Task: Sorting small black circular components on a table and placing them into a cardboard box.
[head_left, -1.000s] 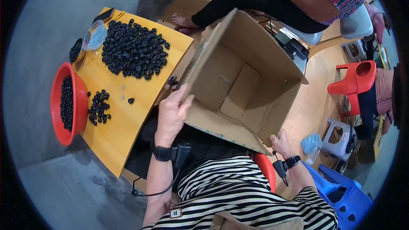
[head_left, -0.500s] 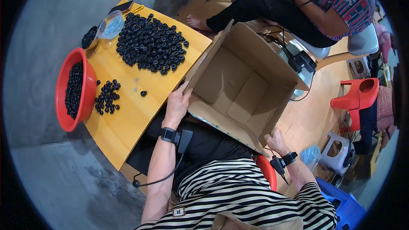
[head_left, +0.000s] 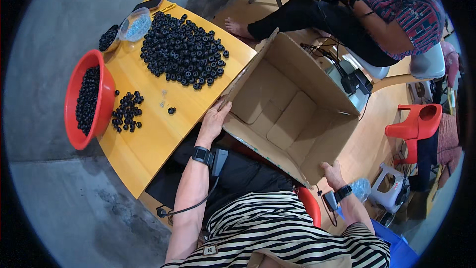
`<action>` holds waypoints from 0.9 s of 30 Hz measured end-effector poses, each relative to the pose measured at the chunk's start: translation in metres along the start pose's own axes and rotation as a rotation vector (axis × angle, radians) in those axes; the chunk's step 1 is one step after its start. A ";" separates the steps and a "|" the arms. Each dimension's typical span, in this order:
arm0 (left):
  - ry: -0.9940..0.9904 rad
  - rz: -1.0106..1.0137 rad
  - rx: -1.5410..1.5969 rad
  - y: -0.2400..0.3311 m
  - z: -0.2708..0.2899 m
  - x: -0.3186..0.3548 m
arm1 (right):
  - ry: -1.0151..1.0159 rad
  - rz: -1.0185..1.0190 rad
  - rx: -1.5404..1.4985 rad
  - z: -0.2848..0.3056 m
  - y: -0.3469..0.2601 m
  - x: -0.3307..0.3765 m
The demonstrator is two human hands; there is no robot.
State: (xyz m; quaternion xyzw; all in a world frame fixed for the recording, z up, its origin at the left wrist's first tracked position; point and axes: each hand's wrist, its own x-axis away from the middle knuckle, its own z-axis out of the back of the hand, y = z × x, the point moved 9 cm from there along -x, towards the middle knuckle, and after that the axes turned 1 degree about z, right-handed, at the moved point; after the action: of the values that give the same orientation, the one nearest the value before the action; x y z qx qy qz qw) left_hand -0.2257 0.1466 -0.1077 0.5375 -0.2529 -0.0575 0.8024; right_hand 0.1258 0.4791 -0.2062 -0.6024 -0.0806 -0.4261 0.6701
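A brown cardboard box (head_left: 258, 87) with its top open tilts over my lap, beside the table's right edge, and its bare inside faces up. My left hand (head_left: 214, 120) grips the box's left near corner, fingers along the edge. At the right near corner, my right hand (head_left: 333, 174) is against the box wall with the thumb up; part of its fingers is hidden. Each wrist wears a black band with a small cabled device. On the yellow table (head_left: 148, 141) lie a big heap of black round ring-like parts (head_left: 183, 52) and a smaller heap of black parts (head_left: 127, 111).
A red basin (head_left: 106, 94) of black parts sits at the table's left edge. Behind it are a clear tub (head_left: 135, 26) and a small bowl (head_left: 108, 38). Another person (head_left: 391, 25) sits at the upper right. Cables, a red stool (head_left: 414, 124) and a white stool (head_left: 389, 188) stand right.
The box has shifted slightly down, nearer to me. My right hand has moved a little down and right with it, its fingers less curled. My left hand keeps its hold.
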 end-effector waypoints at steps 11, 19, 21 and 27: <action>0.000 0.097 -0.141 -0.065 -0.002 -0.030 | -0.127 0.026 0.085 -0.027 -0.035 -0.001; 0.244 0.238 0.269 -0.176 0.031 -0.061 | -0.146 0.003 0.190 -0.038 -0.071 -0.007; 0.513 -0.139 0.296 -0.149 0.053 -0.053 | -0.157 -0.056 0.199 -0.033 -0.072 -0.006; 0.434 0.066 -0.071 -0.121 0.031 -0.060 | -0.055 0.016 -0.090 -0.028 -0.053 -0.010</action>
State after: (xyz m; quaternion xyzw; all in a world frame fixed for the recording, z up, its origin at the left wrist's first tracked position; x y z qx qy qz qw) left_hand -0.2700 0.0920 -0.2271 0.5000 -0.0896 0.0770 0.8579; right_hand 0.0730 0.4641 -0.1801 -0.6443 -0.0748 -0.4069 0.6432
